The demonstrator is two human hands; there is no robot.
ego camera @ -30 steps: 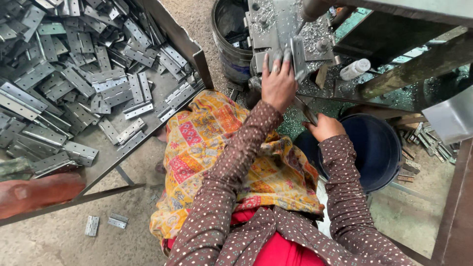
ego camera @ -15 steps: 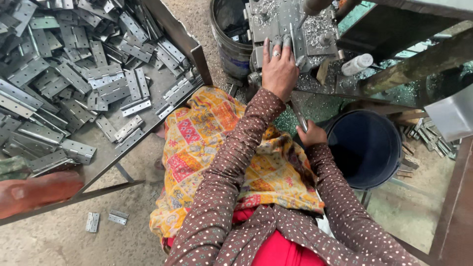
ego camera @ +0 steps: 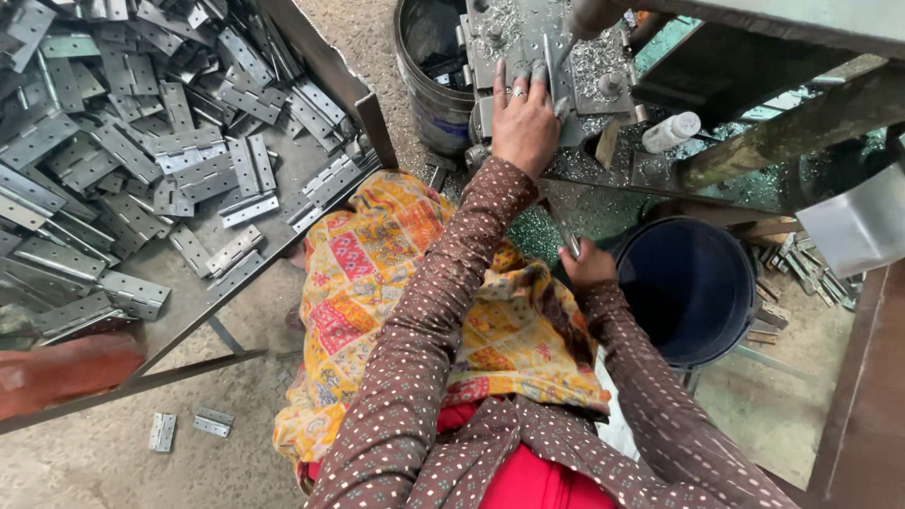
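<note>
Left hand (ego camera: 524,123) lies palm down, fingers spread flat on the grey metal machine bed (ego camera: 528,42), pressing on a small metal piece there; the piece itself is mostly hidden under the fingers. A ring shows on one finger.

Right hand (ego camera: 586,264) sits lower, close to the lap, curled around a thin metal bar (ego camera: 566,236) that slants up toward the machine.

Metal shavings (ego camera: 594,61) litter the bed around the left hand. A small white bottle (ego camera: 671,131) lies on its side just right of the bed. A dark bucket (ego camera: 429,75) stands left of the machine; a blue bucket (ego camera: 693,287) sits just beside the right hand.

A yellow patterned cloth (ego camera: 377,273) covers the lap. To the left, a metal tray (ego camera: 311,57) is heaped with grey hinges (ego camera: 141,160); two more hinges (ego camera: 189,426) lie on the floor beneath it. A rusty red bar (ego camera: 66,372) crosses the lower left corner.
</note>
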